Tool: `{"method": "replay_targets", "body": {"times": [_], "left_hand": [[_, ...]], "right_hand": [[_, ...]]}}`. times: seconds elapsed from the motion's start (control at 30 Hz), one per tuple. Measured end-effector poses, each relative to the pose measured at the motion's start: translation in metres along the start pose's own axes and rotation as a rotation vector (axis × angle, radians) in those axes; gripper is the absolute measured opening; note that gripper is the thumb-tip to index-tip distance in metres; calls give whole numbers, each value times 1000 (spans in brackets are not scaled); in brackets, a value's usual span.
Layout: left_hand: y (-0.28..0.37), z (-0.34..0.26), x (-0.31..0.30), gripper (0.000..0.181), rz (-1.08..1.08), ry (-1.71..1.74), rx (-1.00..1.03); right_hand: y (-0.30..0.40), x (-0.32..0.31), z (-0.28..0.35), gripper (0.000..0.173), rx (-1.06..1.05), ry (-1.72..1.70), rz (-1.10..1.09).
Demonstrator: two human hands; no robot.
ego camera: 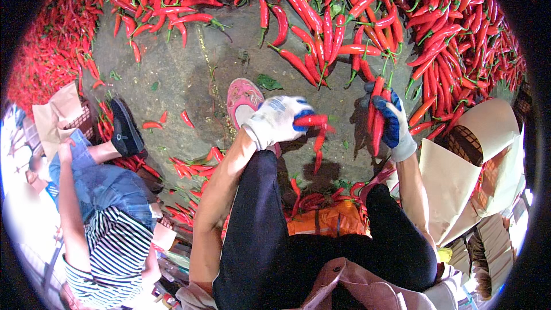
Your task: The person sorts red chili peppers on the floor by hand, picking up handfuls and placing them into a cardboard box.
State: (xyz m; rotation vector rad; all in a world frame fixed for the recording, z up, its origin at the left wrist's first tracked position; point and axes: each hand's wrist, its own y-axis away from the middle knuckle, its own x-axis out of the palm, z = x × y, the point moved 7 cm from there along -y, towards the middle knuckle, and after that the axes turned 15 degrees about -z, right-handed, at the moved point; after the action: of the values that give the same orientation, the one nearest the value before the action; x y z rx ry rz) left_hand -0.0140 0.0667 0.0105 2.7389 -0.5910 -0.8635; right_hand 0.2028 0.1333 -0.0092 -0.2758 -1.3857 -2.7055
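My left hand [282, 118], in a white knit glove with blue coated fingers, is closed around a few red chili peppers [318, 131]; they look blurred, and some hang below the fingers. On the right, my right hand [391, 116] wears a matching glove and grips red chili peppers [376, 120] with their green stems pointing up and tips down. A loose group of red chilies [323, 30] lies on the grey floor [181, 77] just beyond both hands.
Large chili heaps [447, 38] spread along the far side and both edges. Paper-lined plastic baskets [450, 176] stand at right; another [64, 114] is at left, beside a seated co-worker in a striped shirt [114, 249]. An orange bundle [329, 220] and scattered chilies lie between my legs.
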Motion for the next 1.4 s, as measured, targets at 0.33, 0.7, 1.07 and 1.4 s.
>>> {"method": "replay_targets", "body": {"times": [0.33, 0.7, 1.07, 1.4], "left_hand": [[-17, 26, -35, 51, -463, -610, 35], [21, 26, -47, 37, -685, -14, -211], [40, 81, -40, 18, -1119, 1124, -861], [7, 14, -15, 40, -487, -159, -176]], "right_hand": [[-11, 26, 17, 36, -19, -162, 42], [-33, 65, 11, 37, -178, 276, 67], [-27, 129, 13, 66, -726, 1333, -12], [-47, 45, 0, 48, -430, 661, -123]]}}
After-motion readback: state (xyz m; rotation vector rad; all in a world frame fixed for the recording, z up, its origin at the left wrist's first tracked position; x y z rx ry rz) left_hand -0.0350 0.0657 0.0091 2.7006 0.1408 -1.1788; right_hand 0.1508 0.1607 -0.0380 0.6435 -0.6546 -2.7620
